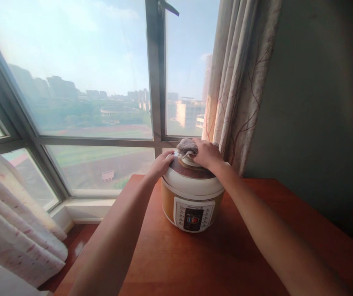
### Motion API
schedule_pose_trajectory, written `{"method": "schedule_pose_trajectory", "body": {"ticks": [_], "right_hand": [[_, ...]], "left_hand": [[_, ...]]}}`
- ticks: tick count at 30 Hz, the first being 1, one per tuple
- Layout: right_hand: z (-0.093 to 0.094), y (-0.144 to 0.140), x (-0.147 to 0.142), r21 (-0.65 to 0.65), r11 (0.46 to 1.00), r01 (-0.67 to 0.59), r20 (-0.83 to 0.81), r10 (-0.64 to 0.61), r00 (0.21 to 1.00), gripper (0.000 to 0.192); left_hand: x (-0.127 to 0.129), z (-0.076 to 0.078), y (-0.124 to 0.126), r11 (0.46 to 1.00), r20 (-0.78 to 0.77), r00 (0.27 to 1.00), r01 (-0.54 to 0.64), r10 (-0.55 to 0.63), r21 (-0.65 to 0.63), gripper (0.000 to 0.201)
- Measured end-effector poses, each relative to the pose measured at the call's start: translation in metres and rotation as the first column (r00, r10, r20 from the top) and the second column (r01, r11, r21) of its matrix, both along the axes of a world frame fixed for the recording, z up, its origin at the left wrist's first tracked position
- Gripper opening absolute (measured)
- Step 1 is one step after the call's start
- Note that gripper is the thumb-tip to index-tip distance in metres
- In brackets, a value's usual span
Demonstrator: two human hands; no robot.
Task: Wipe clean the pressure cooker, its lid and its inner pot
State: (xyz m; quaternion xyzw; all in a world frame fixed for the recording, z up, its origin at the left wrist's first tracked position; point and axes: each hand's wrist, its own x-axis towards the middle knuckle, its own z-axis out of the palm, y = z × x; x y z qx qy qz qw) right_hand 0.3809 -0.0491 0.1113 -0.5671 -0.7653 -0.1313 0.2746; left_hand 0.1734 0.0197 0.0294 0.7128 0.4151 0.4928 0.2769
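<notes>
Our hands on the cooker lid, centre of the frame.

We press a crumpled grey-brown cloth (186, 146) onto the lid of the round white-and-orange electric cooker (192, 199) with our right hand (206, 154) clenched around it; our left hand (161, 164) rests released, fingers flat against the lid's left edge, on the reddish wooden tabletop (176, 263) below the window (96, 82).
</notes>
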Motion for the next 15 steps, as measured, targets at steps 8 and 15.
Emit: {"method": "schedule_pose_trajectory", "body": {"ticks": [8, 15], "right_hand": [[-0.031, -0.03, 0.03, 0.189, 0.962, -0.199, -0.177, 0.233, 0.956, 0.067], [-0.029, -0.052, 0.031, 0.155, 0.882, -0.444, -0.056, 0.457, 0.888, 0.075]], "left_hand": [[0.001, 0.005, -0.01, 0.999, -0.019, 0.999, -0.04, 0.04, -0.009, 0.042], [0.004, 0.007, -0.013, 0.997, -0.035, 0.996, -0.076, 0.076, 0.001, 0.042]]}}
